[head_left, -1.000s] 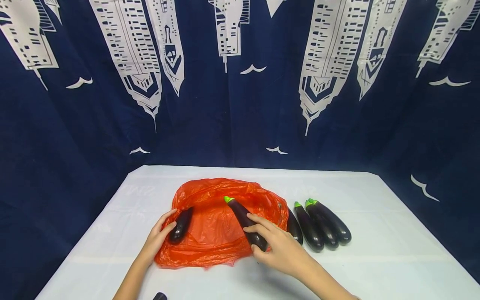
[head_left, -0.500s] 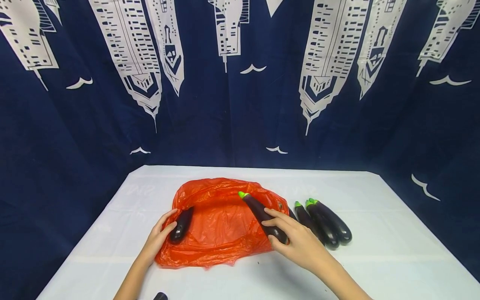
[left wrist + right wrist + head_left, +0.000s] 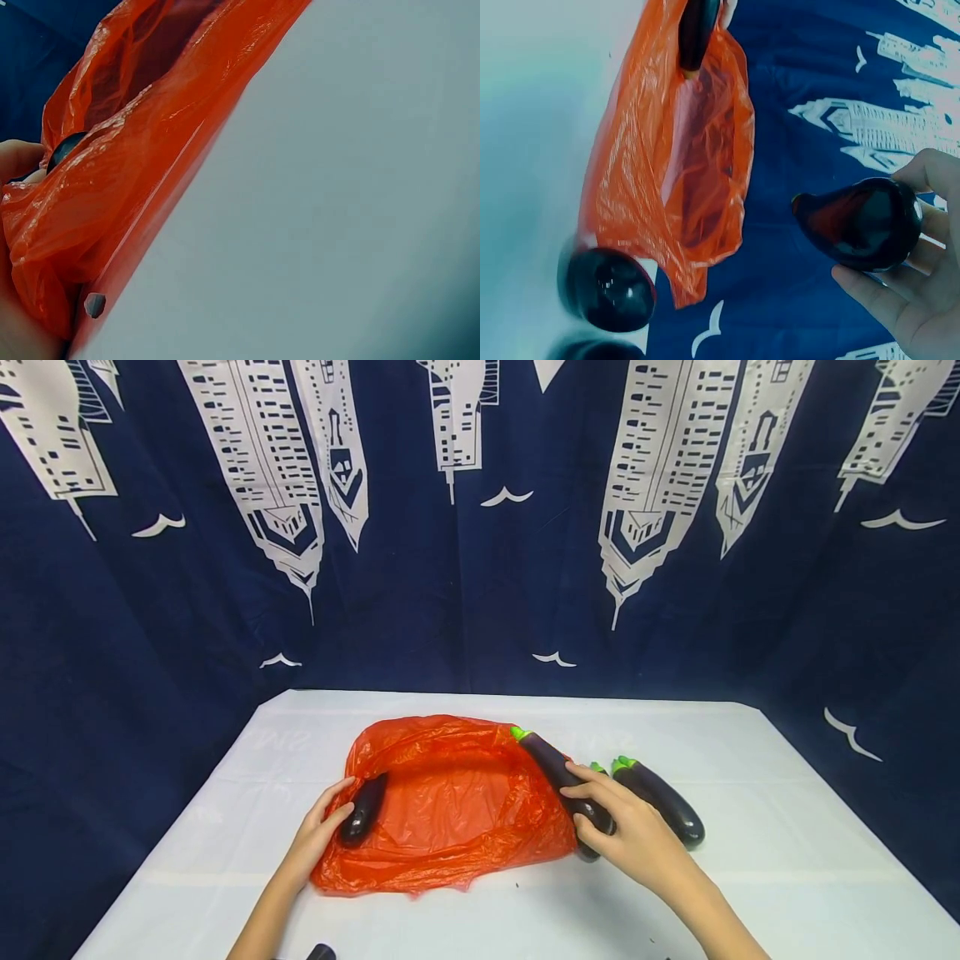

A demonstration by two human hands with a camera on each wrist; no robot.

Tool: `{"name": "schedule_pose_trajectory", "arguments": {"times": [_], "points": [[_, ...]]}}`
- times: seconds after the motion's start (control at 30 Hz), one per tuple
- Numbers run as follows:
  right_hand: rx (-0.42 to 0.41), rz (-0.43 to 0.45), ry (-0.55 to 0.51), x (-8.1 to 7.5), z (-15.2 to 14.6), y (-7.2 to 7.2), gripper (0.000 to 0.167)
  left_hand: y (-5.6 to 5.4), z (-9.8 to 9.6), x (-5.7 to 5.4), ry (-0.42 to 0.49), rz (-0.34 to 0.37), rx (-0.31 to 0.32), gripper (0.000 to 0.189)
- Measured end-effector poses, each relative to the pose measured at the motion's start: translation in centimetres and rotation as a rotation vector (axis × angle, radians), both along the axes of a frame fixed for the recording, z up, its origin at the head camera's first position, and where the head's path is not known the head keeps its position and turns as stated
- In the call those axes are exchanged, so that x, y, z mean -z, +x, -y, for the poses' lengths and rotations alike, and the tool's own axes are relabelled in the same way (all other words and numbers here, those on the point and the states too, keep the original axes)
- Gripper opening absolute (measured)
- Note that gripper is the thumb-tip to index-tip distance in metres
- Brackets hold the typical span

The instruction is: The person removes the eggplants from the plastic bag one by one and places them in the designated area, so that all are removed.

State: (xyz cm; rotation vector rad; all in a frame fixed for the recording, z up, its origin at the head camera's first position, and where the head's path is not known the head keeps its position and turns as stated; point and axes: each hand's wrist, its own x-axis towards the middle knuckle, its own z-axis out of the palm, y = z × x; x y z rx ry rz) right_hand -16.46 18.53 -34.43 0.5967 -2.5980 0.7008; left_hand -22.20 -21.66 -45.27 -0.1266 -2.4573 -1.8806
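My right hand [image 3: 637,831] grips a dark purple eggplant [image 3: 551,760] near its thick end, the green stem pointing up and left. In the head view it overlaps the right side of a red plastic bag [image 3: 450,810]. The right wrist view shows this held eggplant [image 3: 855,225] raised, thumb on one side and fingers on the other. My left hand [image 3: 318,835] holds the bag's left edge, fingertips right at a second eggplant [image 3: 363,810] lying inside. In the left wrist view, only the dark end of that eggplant [image 3: 67,152] shows between bag folds.
Several more eggplants lie right of the bag, one in plain sight [image 3: 667,802], others partly behind my right hand. All rests on a white table [image 3: 772,860]. A navy curtain with white buildings [image 3: 480,593] hangs behind. A small dark object [image 3: 321,952] shows at the front edge.
My right hand has moved right with the eggplant, from over the bag's opening to its right edge, now covering part of the row there. The left hand and bag have stayed put.
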Motion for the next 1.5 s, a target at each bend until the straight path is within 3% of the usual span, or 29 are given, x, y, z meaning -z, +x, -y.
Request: {"name": "schedule_pose_trajectory", "arguments": {"times": [0.7, 1.03, 1.5], "points": [[0.096, -0.063, -0.033, -0.5, -4.2, -0.2, 0.027, 0.0, 0.0, 0.1, -0.013, 0.005, -0.009, 0.048], [0.150, -0.025, -0.075, -0.8, -6.1, -0.7, 0.025, 0.0, 0.0, 0.0, -0.009, 0.004, -0.006, 0.048], [0.304, -0.011, -0.090, 0.7, -9.2, -2.7, 0.026, 0.0, 0.1, -0.1, -0.013, 0.015, -0.002, 0.049]]}}
